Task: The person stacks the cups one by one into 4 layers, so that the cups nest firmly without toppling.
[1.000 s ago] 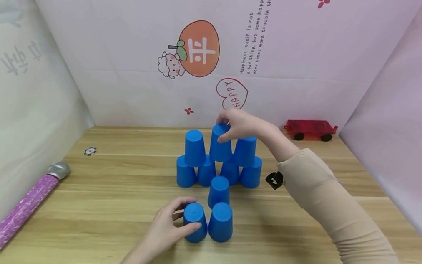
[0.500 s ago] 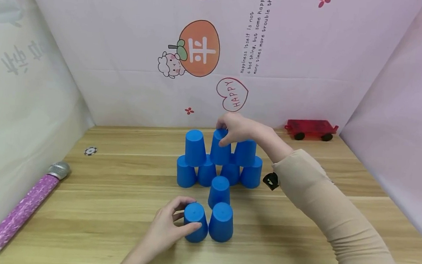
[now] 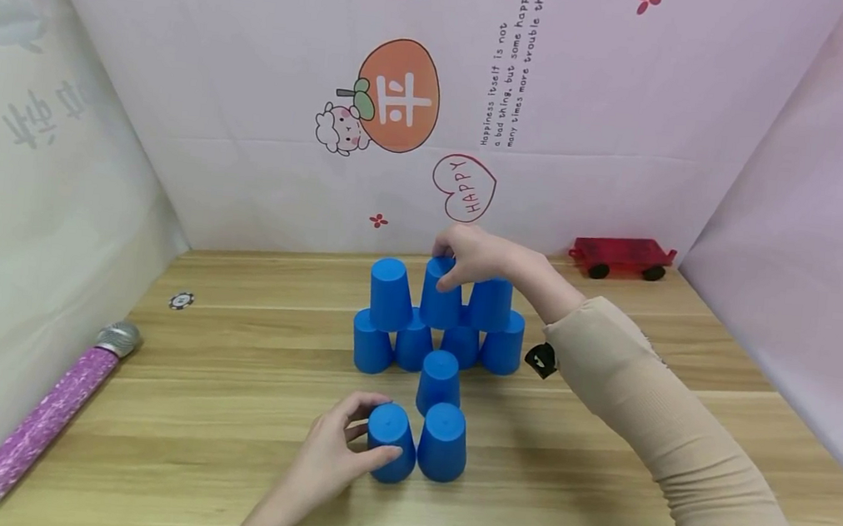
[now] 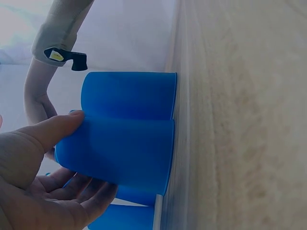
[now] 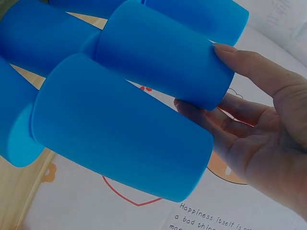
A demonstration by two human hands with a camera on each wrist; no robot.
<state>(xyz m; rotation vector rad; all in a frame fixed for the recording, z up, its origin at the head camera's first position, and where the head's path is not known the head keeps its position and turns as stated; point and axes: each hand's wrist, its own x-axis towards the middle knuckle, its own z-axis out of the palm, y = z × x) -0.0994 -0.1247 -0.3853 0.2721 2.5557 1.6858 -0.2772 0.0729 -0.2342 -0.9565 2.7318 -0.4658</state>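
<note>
Upside-down blue cups form a two-level stack in the head view. My right hand [image 3: 478, 255] holds the middle upper cup [image 3: 440, 305] near its base, thumb on one side and fingers on the other. That cup [image 5: 163, 52] sits over the gap between two lower cups, flanked by a left upper cup [image 3: 390, 295] and a right upper cup [image 3: 490, 305]. Nearer the person, my left hand [image 3: 333, 447] grips the front left cup [image 3: 391, 452], whose rim is down at the table [image 4: 244, 124]. Close beside it stands another cup [image 3: 442, 444], with one more cup [image 3: 438, 386] just behind.
A purple glittery microphone [image 3: 47, 418] lies on the left, with a poker chip [image 3: 181, 300] farther back. At the back right stands a red toy wagon [image 3: 620, 255]. Printed white cloth [image 3: 264, 174] walls off the back and both sides.
My right hand has come down slightly with the middle upper cup, onto the lower row, and stayed there over the last half second. My left hand has kept its place.
</note>
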